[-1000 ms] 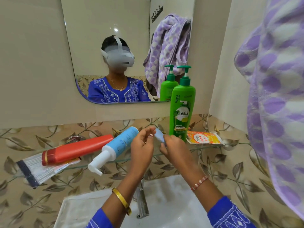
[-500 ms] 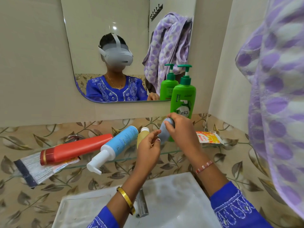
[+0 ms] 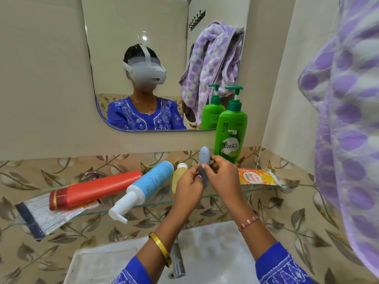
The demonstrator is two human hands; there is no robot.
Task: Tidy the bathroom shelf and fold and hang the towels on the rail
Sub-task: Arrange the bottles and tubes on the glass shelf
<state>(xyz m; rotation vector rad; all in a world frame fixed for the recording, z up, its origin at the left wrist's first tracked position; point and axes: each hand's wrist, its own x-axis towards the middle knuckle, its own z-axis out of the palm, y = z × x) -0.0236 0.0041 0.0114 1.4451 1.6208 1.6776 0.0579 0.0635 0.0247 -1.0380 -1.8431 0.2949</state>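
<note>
Both hands pinching one small grey-blue tube [image 3: 204,160], upright above glass shelf [image 3: 256,188]: left hand [image 3: 189,186] low on it, right hand [image 3: 224,177] beside. Just behind, green pump bottle [image 3: 230,128]. Purple-spotted towel [image 3: 348,111] hanging at right.

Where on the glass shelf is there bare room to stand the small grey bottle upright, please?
Bare glass shows between the small yellow bottle and the green pump bottle, behind the hands. The left half is crowded: the red bottle lies on a plastic packet, the blue pump bottle beside them. The orange sachet fills the right end.
</note>
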